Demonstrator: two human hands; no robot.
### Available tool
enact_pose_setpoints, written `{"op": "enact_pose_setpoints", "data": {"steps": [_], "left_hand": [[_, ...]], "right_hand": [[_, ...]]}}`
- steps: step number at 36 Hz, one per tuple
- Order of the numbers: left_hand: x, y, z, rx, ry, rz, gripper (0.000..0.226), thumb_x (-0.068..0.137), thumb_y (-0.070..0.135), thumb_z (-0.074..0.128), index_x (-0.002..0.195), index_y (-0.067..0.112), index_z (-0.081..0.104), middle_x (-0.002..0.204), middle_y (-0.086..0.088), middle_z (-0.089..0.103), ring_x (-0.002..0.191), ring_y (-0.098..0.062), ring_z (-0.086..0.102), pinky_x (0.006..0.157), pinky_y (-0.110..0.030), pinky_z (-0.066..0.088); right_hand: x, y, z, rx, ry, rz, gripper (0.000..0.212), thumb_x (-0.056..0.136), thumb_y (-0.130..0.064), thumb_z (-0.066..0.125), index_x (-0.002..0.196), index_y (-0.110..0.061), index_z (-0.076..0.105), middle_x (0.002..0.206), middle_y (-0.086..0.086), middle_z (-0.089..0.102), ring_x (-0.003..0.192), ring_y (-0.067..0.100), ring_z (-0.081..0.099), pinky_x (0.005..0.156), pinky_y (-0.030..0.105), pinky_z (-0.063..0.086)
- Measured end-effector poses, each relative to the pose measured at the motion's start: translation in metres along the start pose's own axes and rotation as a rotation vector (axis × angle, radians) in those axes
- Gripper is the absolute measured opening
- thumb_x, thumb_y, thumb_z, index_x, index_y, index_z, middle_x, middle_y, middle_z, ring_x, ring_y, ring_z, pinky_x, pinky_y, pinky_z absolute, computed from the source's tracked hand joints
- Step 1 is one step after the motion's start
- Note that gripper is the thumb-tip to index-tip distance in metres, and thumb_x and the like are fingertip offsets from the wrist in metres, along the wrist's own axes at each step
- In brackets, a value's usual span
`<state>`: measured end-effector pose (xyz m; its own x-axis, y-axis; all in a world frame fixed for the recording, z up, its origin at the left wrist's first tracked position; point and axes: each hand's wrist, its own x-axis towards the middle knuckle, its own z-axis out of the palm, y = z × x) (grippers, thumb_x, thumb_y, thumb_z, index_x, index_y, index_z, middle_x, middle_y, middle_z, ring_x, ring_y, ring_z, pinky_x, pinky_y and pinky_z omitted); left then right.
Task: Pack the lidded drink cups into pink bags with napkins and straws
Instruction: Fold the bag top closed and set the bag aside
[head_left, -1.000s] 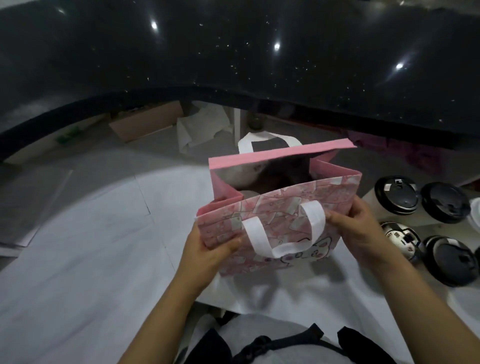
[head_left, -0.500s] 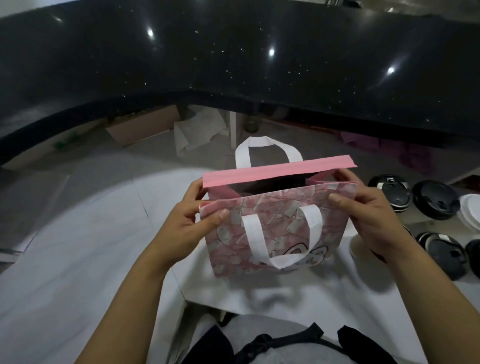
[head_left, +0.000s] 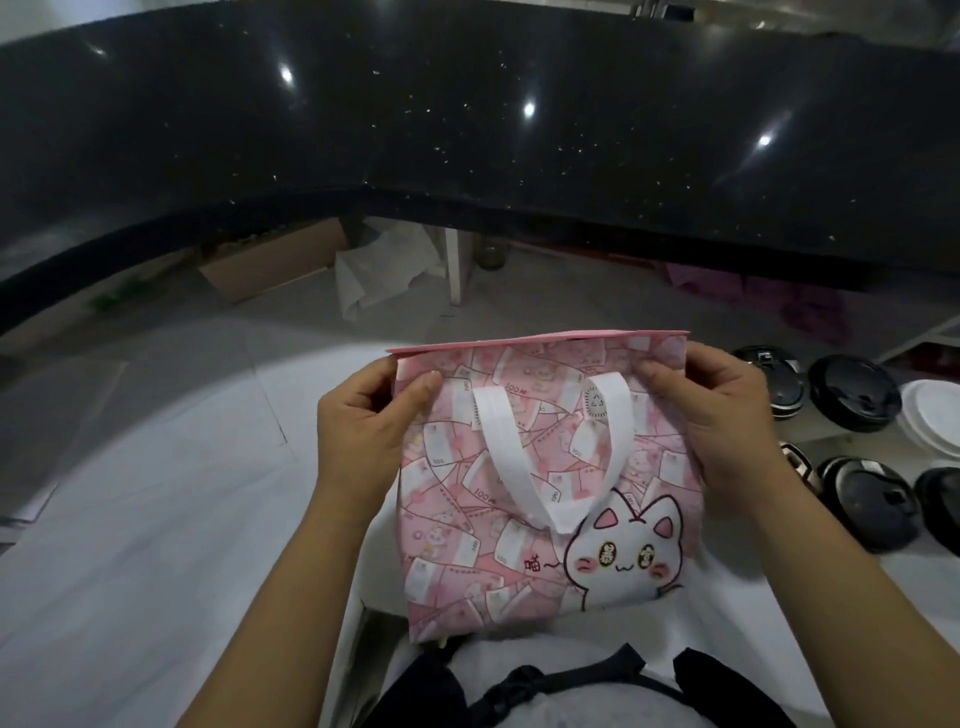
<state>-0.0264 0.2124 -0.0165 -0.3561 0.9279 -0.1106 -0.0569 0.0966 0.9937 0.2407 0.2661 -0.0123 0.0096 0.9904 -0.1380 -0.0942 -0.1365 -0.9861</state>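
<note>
A pink bag (head_left: 519, 551) with banknote print, a white cat drawing and white handles hangs upright in front of me, its mouth pressed flat. My left hand (head_left: 363, 431) pinches the bag's top left corner. My right hand (head_left: 727, 415) pinches the top right corner. Its contents are hidden. Several cups with black lids (head_left: 852, 392) stand to the right on the white surface.
A white table surface (head_left: 156, 519) lies under the bag. White lids or plates (head_left: 935, 415) sit at the far right edge. A black counter (head_left: 467, 130) runs across the back, with a cardboard box (head_left: 270, 260) and white paper (head_left: 379, 270) below it.
The bag's mouth was open; both hands slid up to the top corners and pressed it flat. The bag now hangs closer to me, its front facing the camera.
</note>
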Motion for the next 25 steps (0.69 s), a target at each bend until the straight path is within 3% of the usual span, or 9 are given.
{"op": "enact_pose_setpoints", "data": {"steps": [3,6,10,13,16,18,21,25], "left_hand": [[-0.001,-0.001,0.001,-0.032,0.043,0.010,0.019,0.090,0.013,0.068,0.106,0.023,0.066,0.093,0.000,0.077,0.087,-0.022,0.075,0.067,-0.035,0.063],[0.000,-0.003,0.000,-0.052,0.084,-0.042,0.029,0.090,0.013,0.068,0.107,0.026,0.049,0.086,-0.002,0.077,0.081,-0.024,0.076,0.061,-0.035,0.062],[0.004,-0.004,-0.005,-0.014,0.042,-0.090,0.036,0.092,0.011,0.066,0.116,0.033,0.051,0.083,-0.005,0.077,0.080,-0.025,0.075,0.062,-0.035,0.062],[0.009,-0.004,-0.013,0.010,-0.055,-0.119,0.042,0.094,0.009,0.063,0.122,0.039,0.056,0.084,-0.009,0.075,0.083,-0.023,0.075,0.064,-0.033,0.062],[0.017,-0.003,-0.022,0.055,-0.167,-0.096,0.029,0.096,0.005,0.058,0.112,0.028,0.067,0.087,-0.003,0.074,0.083,-0.021,0.073,0.065,-0.031,0.061],[0.020,-0.003,-0.026,0.072,-0.226,-0.073,0.027,0.096,-0.002,0.055,0.096,0.019,0.072,0.087,0.003,0.072,0.080,-0.016,0.070,0.063,-0.028,0.059],[0.025,0.000,-0.030,0.087,-0.279,-0.092,0.040,0.096,-0.006,0.052,0.079,0.022,0.076,0.090,0.006,0.070,0.086,-0.016,0.070,0.066,-0.029,0.060],[0.030,0.006,-0.035,0.191,-0.340,-0.055,0.041,0.091,-0.006,0.061,0.076,0.027,0.080,0.088,0.005,0.075,0.089,-0.013,0.071,0.066,-0.023,0.058]], "right_hand": [[0.002,-0.002,0.002,0.009,0.016,-0.045,0.024,0.084,0.004,0.070,0.102,-0.011,0.065,0.091,0.009,0.074,0.083,0.026,0.071,0.072,0.038,0.059],[0.003,-0.001,0.000,0.057,0.033,0.021,0.036,0.084,0.001,0.072,0.108,-0.016,0.051,0.086,0.013,0.074,0.074,0.032,0.070,0.062,0.038,0.058],[0.004,-0.001,-0.005,0.023,-0.027,0.041,0.039,0.082,-0.008,0.072,0.117,-0.019,0.058,0.075,0.006,0.069,0.063,0.021,0.065,0.055,0.030,0.054],[0.005,-0.001,-0.012,-0.035,-0.107,0.042,0.042,0.088,0.000,0.065,0.122,-0.025,0.063,0.076,0.002,0.067,0.062,0.015,0.058,0.055,0.025,0.047],[0.007,-0.004,-0.017,-0.102,-0.206,0.010,0.039,0.092,0.003,0.059,0.117,-0.025,0.070,0.085,0.005,0.070,0.074,0.020,0.060,0.063,0.029,0.049],[0.010,-0.007,-0.019,-0.102,-0.257,0.005,0.040,0.094,0.007,0.054,0.107,-0.024,0.077,0.092,0.003,0.074,0.079,0.015,0.067,0.064,0.024,0.054],[0.014,-0.010,-0.022,-0.125,-0.270,0.029,0.048,0.092,0.015,0.048,0.087,-0.020,0.081,0.089,0.003,0.076,0.077,0.013,0.069,0.063,0.019,0.054],[0.017,-0.008,-0.027,-0.138,-0.302,0.047,0.044,0.090,0.015,0.051,0.078,-0.016,0.080,0.082,0.007,0.074,0.074,0.016,0.069,0.063,0.021,0.055]]}}
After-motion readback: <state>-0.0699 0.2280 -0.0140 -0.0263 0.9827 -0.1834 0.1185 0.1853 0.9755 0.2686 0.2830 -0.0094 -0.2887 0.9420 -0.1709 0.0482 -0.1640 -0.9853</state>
